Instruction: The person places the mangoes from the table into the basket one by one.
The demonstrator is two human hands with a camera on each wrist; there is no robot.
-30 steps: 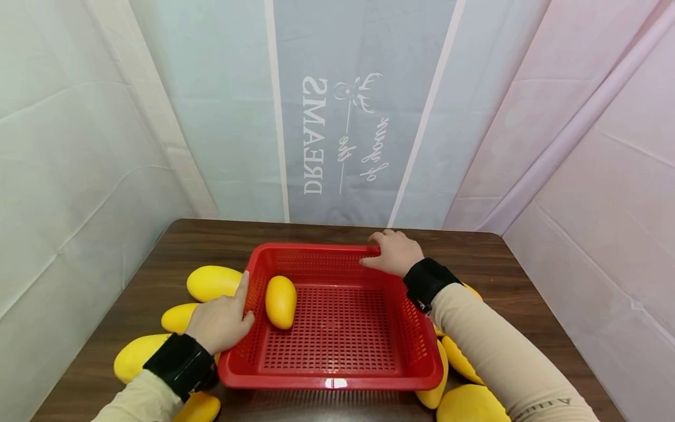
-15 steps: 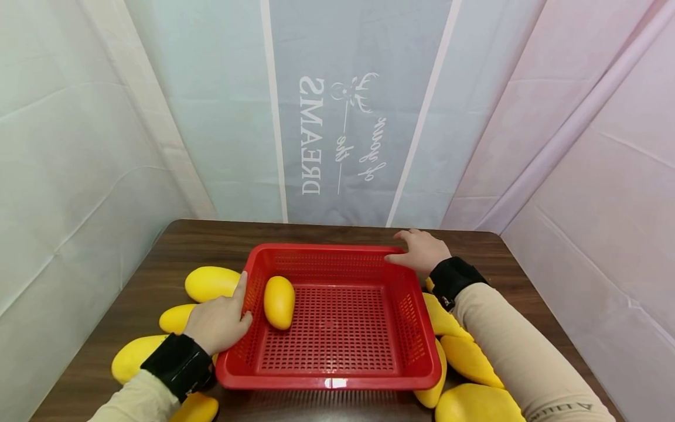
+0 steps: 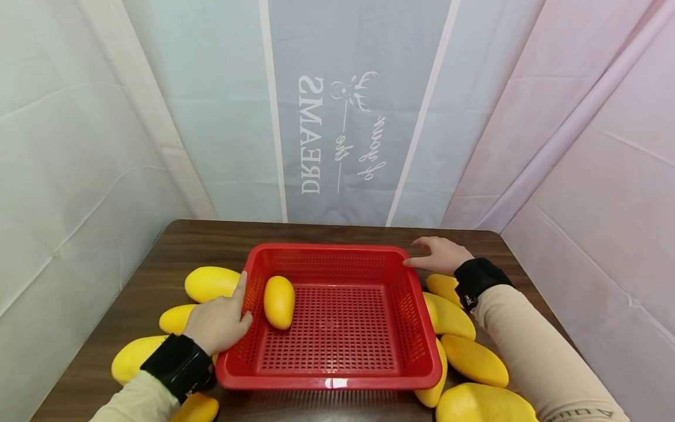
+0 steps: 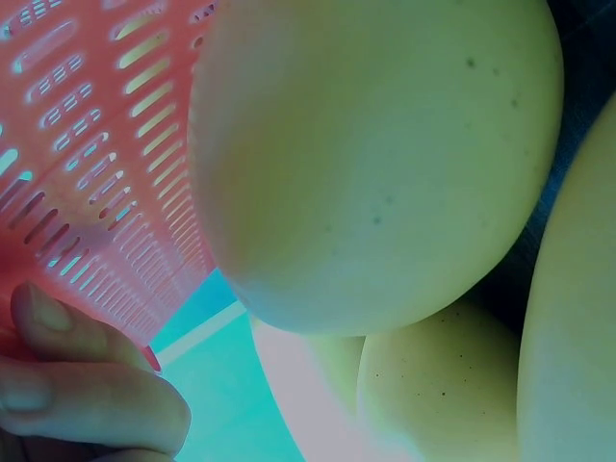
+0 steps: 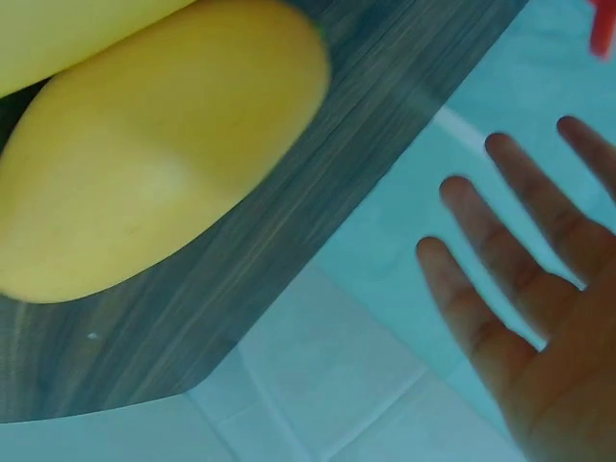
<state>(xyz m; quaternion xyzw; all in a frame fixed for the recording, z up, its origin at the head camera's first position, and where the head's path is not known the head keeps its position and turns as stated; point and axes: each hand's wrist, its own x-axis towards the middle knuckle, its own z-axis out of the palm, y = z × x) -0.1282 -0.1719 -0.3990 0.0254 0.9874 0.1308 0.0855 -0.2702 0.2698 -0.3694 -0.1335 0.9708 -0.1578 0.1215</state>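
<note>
A red plastic basket [image 3: 329, 384] with slotted walls stands mid-table, a single yellow mango [image 3: 279, 302] lying inside it at the left. My left hand [image 3: 218, 322] grips its left rim, index finger extended along the edge and thumb toward the inside. In the left wrist view, curled fingers [image 4: 91, 395] show beside the basket wall, with big mangoes close by. Just off the basket's back right corner, my right hand [image 3: 440, 255] is held with spread fingers and nothing in it. A mango [image 3: 443, 287] lies below that hand; the right wrist view shows the fingers apart from the fruit.
Several mangoes flank the basket: on the left, one at the back [image 3: 211, 283] and one nearer the front [image 3: 134, 357]; on the right, a long one [image 3: 474, 358] and a large one [image 3: 482, 404]. The brown wooden table [image 3: 221, 237] meets hanging cloth [image 3: 337, 117] at its back edge.
My right hand has left the basket's back rim and moved right, past the corner, uncovering mangoes on that side. The left hand, basket and mango inside stay put.
</note>
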